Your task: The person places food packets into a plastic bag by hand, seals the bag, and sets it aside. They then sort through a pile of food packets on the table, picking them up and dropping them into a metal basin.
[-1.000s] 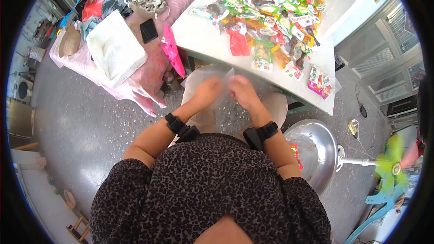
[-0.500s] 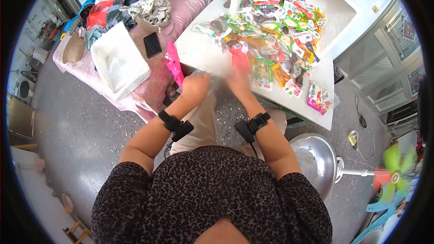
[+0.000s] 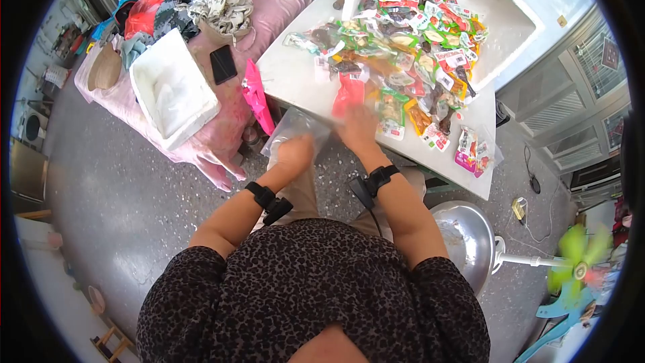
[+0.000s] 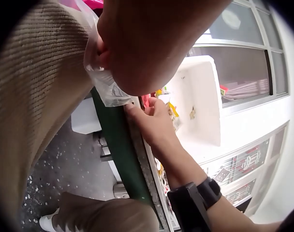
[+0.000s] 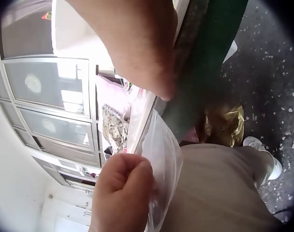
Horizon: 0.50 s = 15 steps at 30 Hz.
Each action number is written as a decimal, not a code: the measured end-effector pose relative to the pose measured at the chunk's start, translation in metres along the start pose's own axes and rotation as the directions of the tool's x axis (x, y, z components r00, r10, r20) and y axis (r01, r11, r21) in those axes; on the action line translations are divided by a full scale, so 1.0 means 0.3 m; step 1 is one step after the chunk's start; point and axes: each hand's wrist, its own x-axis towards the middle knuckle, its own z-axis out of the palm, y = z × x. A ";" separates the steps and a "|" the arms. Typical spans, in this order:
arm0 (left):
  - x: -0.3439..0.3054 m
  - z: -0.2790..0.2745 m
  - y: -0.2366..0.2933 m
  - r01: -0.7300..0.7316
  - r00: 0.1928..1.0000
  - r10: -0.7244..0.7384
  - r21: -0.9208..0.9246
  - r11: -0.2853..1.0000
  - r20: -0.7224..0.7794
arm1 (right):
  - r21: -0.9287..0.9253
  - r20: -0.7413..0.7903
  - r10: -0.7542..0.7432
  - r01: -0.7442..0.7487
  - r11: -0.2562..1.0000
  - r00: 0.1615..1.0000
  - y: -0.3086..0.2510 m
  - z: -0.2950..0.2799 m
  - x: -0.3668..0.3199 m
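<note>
My left hand point(image 3: 294, 153) grips a clear plastic bag point(image 3: 299, 124) just off the table's front edge; in the right wrist view its fingers curl round the rim of the bag point(image 5: 161, 164). My right hand point(image 3: 359, 128), somewhat blurred, is at the table edge beside a red packet point(image 3: 349, 94). From the left wrist view, the fingers of the right hand point(image 4: 156, 123) look bent by the red packet; whether they hold it is hidden. Many colourful sealed packets point(image 3: 403, 40) spread over the white table point(image 3: 289, 70) and into a tilted white foam box point(image 3: 507, 20).
A metal basin point(image 3: 463, 235) stands on the floor at the right, near a fan point(image 3: 579, 270). On the pink-covered surface at the left lie a white foam tray point(image 3: 175, 87), a black phone point(image 3: 223, 64) and clothes. A pink bag point(image 3: 254, 97) hangs beside the table.
My hands, close together earlier at the bag, have parted. The left has moved left with the bag, and the right has gone up to the red packet, which now lies slightly lower.
</note>
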 end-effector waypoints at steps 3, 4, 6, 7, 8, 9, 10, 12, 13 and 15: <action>-0.006 0.012 -0.015 -0.027 0.999 0.026 -0.020 0.999 -0.034 | -0.009 0.028 0.023 -0.023 1.000 0.999 -0.005 0.007 0.013; -0.008 0.015 -0.018 -0.035 0.999 0.034 -0.023 0.999 -0.040 | -0.021 0.051 0.028 -0.027 0.999 0.998 -0.011 -0.004 0.016; -0.008 0.016 -0.022 -0.018 0.998 0.016 -0.038 0.999 -0.054 | -0.106 -0.130 -0.075 0.061 0.992 0.989 -0.021 -0.019 0.020; -0.010 0.015 -0.023 -0.008 0.998 0.005 -0.046 0.999 -0.061 | -0.154 -0.215 -0.132 0.100 0.983 0.968 -0.024 -0.022 0.020; -0.011 0.015 -0.025 -0.003 0.998 0.001 -0.041 0.999 -0.056 | -0.107 -0.196 -0.157 0.138 0.985 0.968 -0.018 -0.008 0.016; -0.011 0.014 -0.027 0.001 0.999 -0.003 -0.037 0.999 -0.052 | -0.060 -0.179 -0.182 0.174 0.983 0.967 -0.009 0.014 0.012; -0.009 0.012 -0.028 0.005 0.999 -0.007 -0.032 0.999 -0.048 | -0.013 -0.164 -0.209 0.209 0.978 0.964 0.000 0.033 0.011; -0.012 0.002 -0.028 0.021 0.999 -0.023 -0.037 0.999 -0.048 | 0.005 -0.101 -0.151 0.153 0.988 0.983 0.009 0.062 0.017; -0.013 -0.001 -0.027 0.027 0.998 -0.029 -0.040 0.999 -0.047 | 0.012 -0.069 -0.121 0.122 0.992 0.990 0.012 0.067 0.018; -0.014 0.003 -0.031 0.034 0.998 -0.036 -0.044 0.998 -0.043 | 0.016 -0.074 -0.135 0.136 0.991 0.988 0.014 0.068 0.011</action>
